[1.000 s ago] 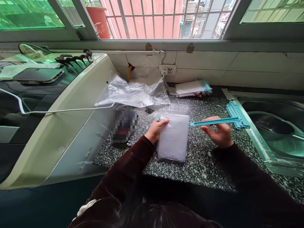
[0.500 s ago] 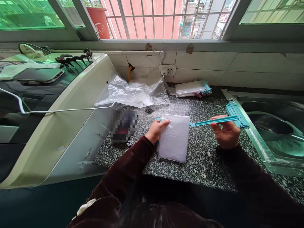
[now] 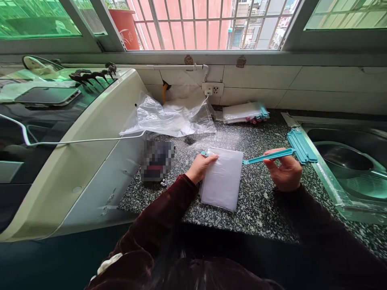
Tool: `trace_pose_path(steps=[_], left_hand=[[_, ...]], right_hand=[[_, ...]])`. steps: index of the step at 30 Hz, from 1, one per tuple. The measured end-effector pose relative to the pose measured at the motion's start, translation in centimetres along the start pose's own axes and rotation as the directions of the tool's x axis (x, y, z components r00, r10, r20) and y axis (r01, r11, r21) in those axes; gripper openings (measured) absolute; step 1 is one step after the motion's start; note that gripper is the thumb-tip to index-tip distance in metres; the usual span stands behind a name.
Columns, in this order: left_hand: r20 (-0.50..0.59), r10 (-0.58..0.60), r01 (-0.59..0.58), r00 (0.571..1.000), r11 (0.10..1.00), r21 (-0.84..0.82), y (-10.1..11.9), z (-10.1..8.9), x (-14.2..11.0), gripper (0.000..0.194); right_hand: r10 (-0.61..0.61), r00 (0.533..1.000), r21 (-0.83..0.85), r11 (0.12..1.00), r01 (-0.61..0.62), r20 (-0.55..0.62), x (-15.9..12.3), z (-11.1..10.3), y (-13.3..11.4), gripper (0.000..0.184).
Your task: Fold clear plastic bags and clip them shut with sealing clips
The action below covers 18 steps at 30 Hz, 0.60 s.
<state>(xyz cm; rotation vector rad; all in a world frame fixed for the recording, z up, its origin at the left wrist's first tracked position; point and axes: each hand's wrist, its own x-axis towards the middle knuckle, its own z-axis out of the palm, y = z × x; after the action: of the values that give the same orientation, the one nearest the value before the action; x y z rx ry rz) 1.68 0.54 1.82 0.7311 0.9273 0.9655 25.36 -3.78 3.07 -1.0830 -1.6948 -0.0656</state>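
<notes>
My left hand (image 3: 201, 167) grips the upper left edge of a stack of clear, whitish plastic bags (image 3: 223, 181), thumb on top. A teal bag sealing clip (image 3: 256, 159) runs behind the bags; its small end shows by my left thumb and its long arm sticks out to the right, swung apart. Fingers and thumb of my right hand (image 3: 284, 171) pinch that arm near its far end. Several more teal clips (image 3: 302, 147) lie beside the sink edge, just past my right hand. The part of the clip behind the bags is hidden.
Clipped bags (image 3: 244, 112) lie in a pile by the wall. A crumpled clear plastic bag (image 3: 178, 117) and a blurred dark object (image 3: 157, 161) are on the left of the counter (image 3: 256, 213). The sink (image 3: 326, 131) holds a pan; a cream appliance (image 3: 99, 149) stands left.
My right hand moved right along the clip's arm, then slightly back left. The bags and the clip shifted a little toward me.
</notes>
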Motion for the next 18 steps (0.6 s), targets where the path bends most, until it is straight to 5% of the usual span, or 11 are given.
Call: trace_pose_path(steps=[18], left_hand=[[0.044, 0.045, -0.053, 0.998, 0.976, 0.211, -1.2, -0.2, -0.1, 0.036]], right_hand=[[-0.085, 0.989, -0.008, 0.996, 0.086, 0.119, -0.2, 1.2, -1.3, 0.007]])
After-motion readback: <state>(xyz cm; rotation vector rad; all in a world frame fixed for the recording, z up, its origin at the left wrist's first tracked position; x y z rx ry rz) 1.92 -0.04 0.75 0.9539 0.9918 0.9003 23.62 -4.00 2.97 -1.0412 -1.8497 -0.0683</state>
